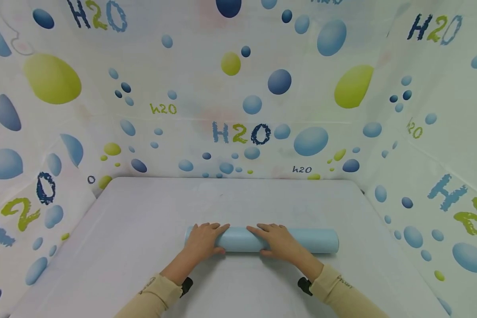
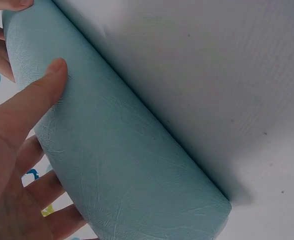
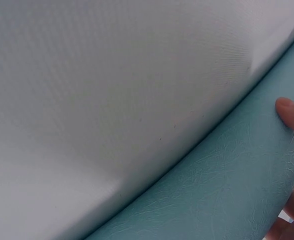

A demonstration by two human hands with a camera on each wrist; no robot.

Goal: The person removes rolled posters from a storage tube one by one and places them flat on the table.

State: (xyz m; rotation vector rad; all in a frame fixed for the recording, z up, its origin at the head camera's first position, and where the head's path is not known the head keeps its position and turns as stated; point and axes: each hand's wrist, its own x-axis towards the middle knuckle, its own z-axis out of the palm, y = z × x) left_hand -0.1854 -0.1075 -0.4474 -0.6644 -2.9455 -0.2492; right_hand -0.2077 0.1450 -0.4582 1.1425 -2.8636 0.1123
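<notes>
A light blue roll (image 1: 238, 240) with a finely creased, leather-like surface lies crosswise on the white table. Near its left end, my left hand (image 1: 202, 242) holds it from above. In the left wrist view the thumb (image 2: 39, 97) presses the near side while the fingers (image 2: 47, 192) reach along the far side. My right hand (image 1: 280, 242) holds the roll right of its middle. The right thumb (image 3: 290, 114) lies on its near face, and the other fingers are partly out of frame. Most of the roll's right part extends past this hand.
The white tabletop (image 1: 163, 198) spreads around the roll. Behind and on both sides hangs a white sheet (image 1: 198, 88) printed with blue and green drops and H2O lettering. Dark straps (image 1: 186, 287) show at the wrists below the beige sleeves.
</notes>
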